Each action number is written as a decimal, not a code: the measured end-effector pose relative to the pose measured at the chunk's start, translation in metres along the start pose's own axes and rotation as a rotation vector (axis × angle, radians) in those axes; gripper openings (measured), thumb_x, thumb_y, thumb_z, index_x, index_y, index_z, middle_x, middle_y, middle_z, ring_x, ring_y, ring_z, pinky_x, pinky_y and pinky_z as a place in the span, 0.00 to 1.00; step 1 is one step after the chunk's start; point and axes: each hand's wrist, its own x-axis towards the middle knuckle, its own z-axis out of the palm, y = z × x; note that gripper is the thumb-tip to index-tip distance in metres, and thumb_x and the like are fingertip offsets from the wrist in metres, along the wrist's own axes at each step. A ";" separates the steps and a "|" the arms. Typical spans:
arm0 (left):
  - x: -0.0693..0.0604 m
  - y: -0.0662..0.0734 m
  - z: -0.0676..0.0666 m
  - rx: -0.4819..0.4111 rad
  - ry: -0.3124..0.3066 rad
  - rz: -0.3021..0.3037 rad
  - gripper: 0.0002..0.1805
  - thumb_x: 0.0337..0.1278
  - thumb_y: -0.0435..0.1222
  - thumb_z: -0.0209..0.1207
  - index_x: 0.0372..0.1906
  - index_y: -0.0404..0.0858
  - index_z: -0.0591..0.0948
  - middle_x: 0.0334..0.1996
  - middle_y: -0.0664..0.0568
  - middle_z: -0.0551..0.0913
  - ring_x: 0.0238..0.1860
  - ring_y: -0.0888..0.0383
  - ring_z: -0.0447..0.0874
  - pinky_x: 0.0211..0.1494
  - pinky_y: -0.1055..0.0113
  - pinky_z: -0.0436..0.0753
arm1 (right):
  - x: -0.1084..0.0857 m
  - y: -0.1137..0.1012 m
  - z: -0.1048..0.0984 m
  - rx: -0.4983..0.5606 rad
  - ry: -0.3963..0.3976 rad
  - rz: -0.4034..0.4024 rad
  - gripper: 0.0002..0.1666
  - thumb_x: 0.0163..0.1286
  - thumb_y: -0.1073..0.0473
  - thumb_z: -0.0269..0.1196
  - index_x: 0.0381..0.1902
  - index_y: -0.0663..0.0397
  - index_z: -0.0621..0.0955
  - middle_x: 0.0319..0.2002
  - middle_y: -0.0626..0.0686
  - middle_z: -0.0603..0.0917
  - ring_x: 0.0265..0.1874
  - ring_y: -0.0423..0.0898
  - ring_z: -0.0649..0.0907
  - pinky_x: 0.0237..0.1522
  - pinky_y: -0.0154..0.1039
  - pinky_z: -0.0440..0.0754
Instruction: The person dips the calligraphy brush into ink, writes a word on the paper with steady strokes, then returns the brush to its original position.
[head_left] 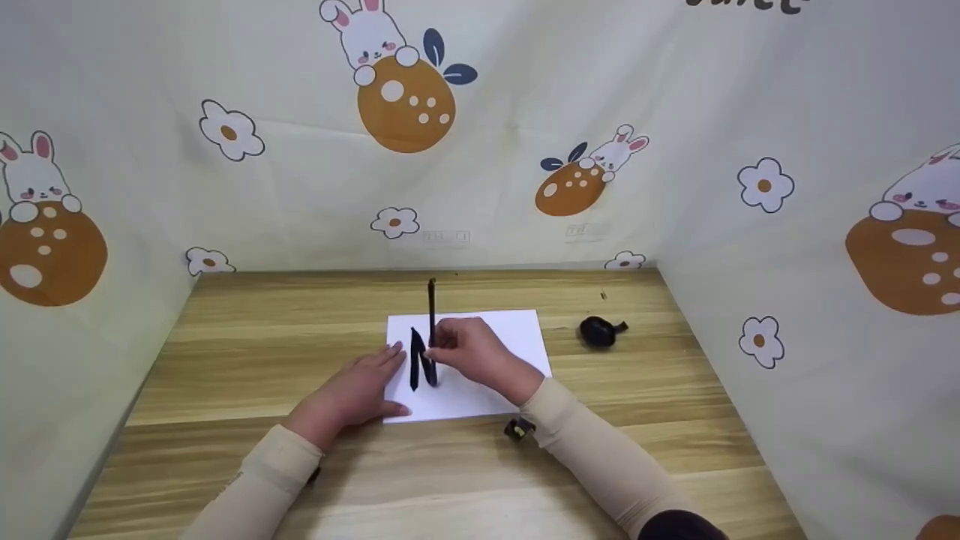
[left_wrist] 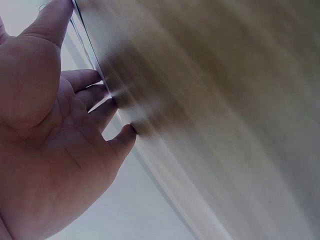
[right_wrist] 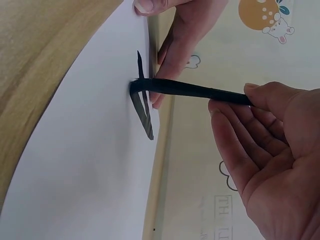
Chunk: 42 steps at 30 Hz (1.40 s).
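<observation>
Roughly, head view first. I pinch a slim black brush (head_left: 432, 307) in my right hand (head_left: 476, 349), over a white rectangular sheet of paper (head_left: 480, 397), left of its middle. Brush near upright, long axis close to square with the sheet, bristles at the near end of the second of two joined black painted strokes (head_left: 414, 364). That stroke end lies below and slightly left of my right fingers; right hand is the nearer to the brush, reaching in from the sheet's right. My left hand (head_left: 352, 390) lies at the sheet's left edge, fingers straight, thumb apart at the near-left corner. Under the sheet, a yellow-brown wood-grain tabletop (head_left: 225, 360). Right of it, a glossy black rounded object with a short stub (head_left: 598, 332); just off its near edge, beside my beige right sleeve (head_left: 600, 457), a small dark item (head_left: 517, 428), too small to name. Beyond and around, cream cloth printed with rabbits and flowers (head_left: 510, 97).

Left wrist view: palm and slightly spread fingers; cannot tell here whether the tips bear on sheet or wood. Brush not visible.

Right wrist view: thumb one side of the handle, fingers the other; bristles meet the sheet.
</observation>
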 end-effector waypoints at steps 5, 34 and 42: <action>0.000 0.000 -0.001 -0.003 -0.008 -0.006 0.56 0.65 0.57 0.75 0.81 0.23 0.67 0.84 0.29 0.63 0.83 0.32 0.64 0.80 0.30 0.66 | -0.001 -0.001 0.000 -0.005 -0.004 -0.001 0.03 0.75 0.60 0.76 0.40 0.51 0.90 0.33 0.40 0.89 0.35 0.36 0.88 0.40 0.35 0.88; 0.001 0.002 -0.002 -0.030 -0.030 -0.030 0.57 0.65 0.58 0.76 0.82 0.24 0.66 0.85 0.31 0.62 0.84 0.32 0.61 0.82 0.31 0.64 | 0.002 0.002 -0.004 0.075 0.034 0.010 0.05 0.75 0.59 0.76 0.37 0.49 0.89 0.31 0.41 0.90 0.33 0.37 0.87 0.37 0.34 0.86; 0.000 0.004 -0.003 -0.011 -0.035 -0.030 0.56 0.66 0.58 0.75 0.83 0.24 0.66 0.85 0.32 0.62 0.85 0.33 0.60 0.82 0.31 0.64 | 0.008 0.006 -0.006 0.090 0.065 0.007 0.05 0.76 0.59 0.75 0.38 0.50 0.88 0.33 0.42 0.90 0.35 0.38 0.88 0.39 0.35 0.88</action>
